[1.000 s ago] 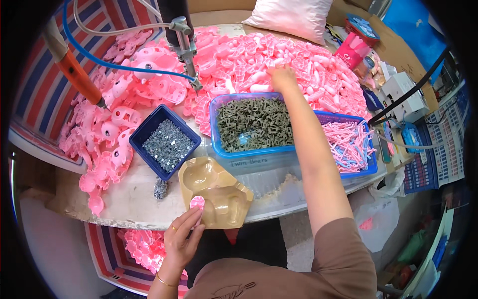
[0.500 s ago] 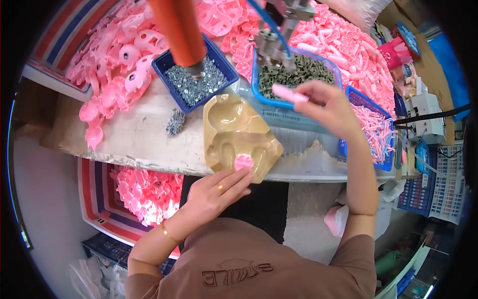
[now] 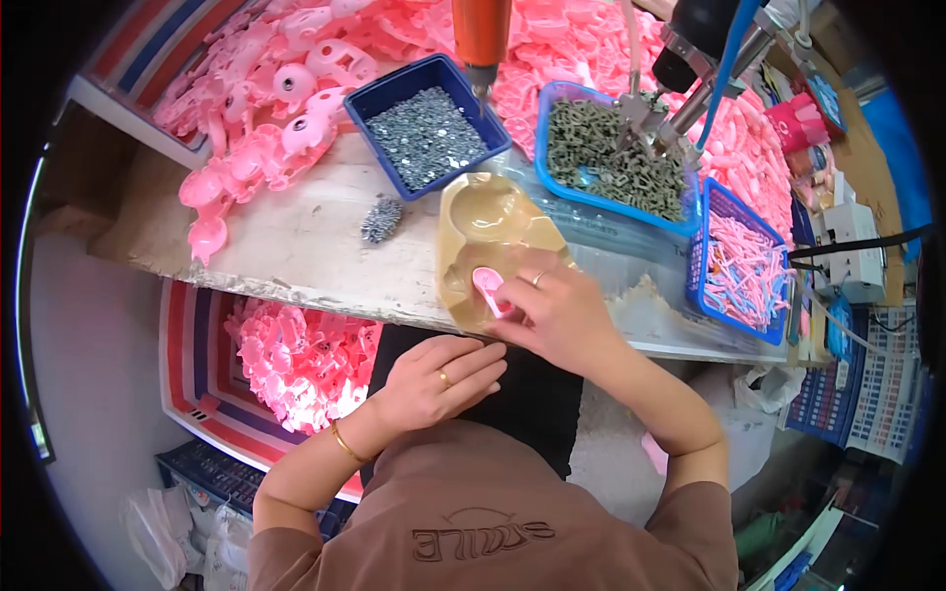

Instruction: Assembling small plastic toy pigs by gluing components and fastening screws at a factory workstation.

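Observation:
A tan moulded fixture [image 3: 463, 258] with rounded hollows lies at the table's front edge. My right hand [image 3: 557, 320] is over its right side, fingers and thumb closed on a small pink plastic part [image 3: 487, 286] that sits in or just above a lower hollow. My left hand [image 3: 443, 382] is by the fixture's near edge, its fingers stretched out side by side with nothing visible in them. Beyond the fixture stands a dark blue bin [image 3: 493, 138] of small metal screws [image 3: 424, 138]. Over that bin hangs an orange power screwdriver [image 3: 481, 34].
A blue basket [image 3: 567, 189] holds small grey-green pieces under a metal tool head [image 3: 650, 123]. To its right, another basket [image 3: 698, 261] carries pink and blue sticks. Pink plastic parts [image 3: 251, 163] heap across the back. A screw cluster [image 3: 381, 219] lies left of the fixture.
My right hand has come from the grey-green pieces down to the fixture, bringing a pink part. My left hand has slid off the fixture toward me. The view has shifted slightly.

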The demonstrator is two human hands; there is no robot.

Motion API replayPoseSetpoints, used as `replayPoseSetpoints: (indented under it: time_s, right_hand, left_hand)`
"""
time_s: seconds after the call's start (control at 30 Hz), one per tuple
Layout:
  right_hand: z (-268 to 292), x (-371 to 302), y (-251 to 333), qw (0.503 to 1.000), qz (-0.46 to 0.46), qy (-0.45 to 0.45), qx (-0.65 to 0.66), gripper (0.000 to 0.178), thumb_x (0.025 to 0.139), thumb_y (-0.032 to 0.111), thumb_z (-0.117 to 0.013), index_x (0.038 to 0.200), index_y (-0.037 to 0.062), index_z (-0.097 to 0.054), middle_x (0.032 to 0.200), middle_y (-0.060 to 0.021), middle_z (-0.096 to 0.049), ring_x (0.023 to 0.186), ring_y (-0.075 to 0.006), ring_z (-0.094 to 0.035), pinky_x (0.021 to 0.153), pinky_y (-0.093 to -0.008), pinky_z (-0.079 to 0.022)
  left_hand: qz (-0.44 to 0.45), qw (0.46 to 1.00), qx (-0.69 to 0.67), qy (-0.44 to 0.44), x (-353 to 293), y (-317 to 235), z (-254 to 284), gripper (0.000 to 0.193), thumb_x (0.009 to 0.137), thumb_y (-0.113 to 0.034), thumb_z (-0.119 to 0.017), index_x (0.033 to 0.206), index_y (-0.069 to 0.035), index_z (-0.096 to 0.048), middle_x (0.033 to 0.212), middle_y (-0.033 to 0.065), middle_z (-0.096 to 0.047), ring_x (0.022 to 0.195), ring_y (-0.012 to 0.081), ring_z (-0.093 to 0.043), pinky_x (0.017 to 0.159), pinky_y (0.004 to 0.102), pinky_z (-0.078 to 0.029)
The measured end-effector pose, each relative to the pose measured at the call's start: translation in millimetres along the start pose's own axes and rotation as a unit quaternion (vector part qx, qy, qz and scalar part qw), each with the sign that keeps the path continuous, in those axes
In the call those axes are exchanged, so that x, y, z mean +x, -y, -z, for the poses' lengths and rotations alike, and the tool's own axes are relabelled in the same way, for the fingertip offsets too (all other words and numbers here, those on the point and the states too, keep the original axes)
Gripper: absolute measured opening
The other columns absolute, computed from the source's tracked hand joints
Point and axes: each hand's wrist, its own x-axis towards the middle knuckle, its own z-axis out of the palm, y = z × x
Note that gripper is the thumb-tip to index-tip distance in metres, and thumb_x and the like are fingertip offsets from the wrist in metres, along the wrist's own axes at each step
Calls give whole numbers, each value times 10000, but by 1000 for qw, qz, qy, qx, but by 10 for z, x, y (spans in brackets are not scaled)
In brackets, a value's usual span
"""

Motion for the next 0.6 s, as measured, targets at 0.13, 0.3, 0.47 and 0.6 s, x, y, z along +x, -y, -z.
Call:
replayPoseSetpoints:
  time_s: [0.13,0.3,0.47,0.6]
  right_hand:
    - [-152,82,47,999,47,8,-27,337,712,298,-808,944,122,-639,846,-46,-609,784,-263,-619,650,-380,-482]
    - [-28,86,67,999,8,46,-17,290,708,291,-818,834,109,-631,776,-42,-591,737,-247,-601,636,-374,-461]
    - [9,97,82,999,-28,29,33,213,746,206,-805,818,81,-648,695,-40,-586,627,-201,-590,570,-328,-458]
    - [-47,17,62,996,-56,55,53,160,785,165,-781,825,60,-666,706,-59,-625,607,-179,-612,569,-299,-475]
  left_hand:
    - [75,996,30,-43,-165,213,237,328,726,-29,-740,1049,-56,-689,1141,90,-672,949,260,-646,801,352,-540]
    - [232,944,190,-137,-127,999,591,304,816,-75,-702,1114,-68,-642,1156,125,-653,1043,329,-604,929,428,-468]
    - [262,898,324,-142,-27,1900,963,471,867,-242,-666,1307,-118,-551,1326,123,-557,1128,358,-534,979,470,-421]
    - [289,902,321,-5,133,2323,1079,518,882,-316,-644,1353,-140,-523,1266,102,-600,1047,347,-602,901,473,-478]
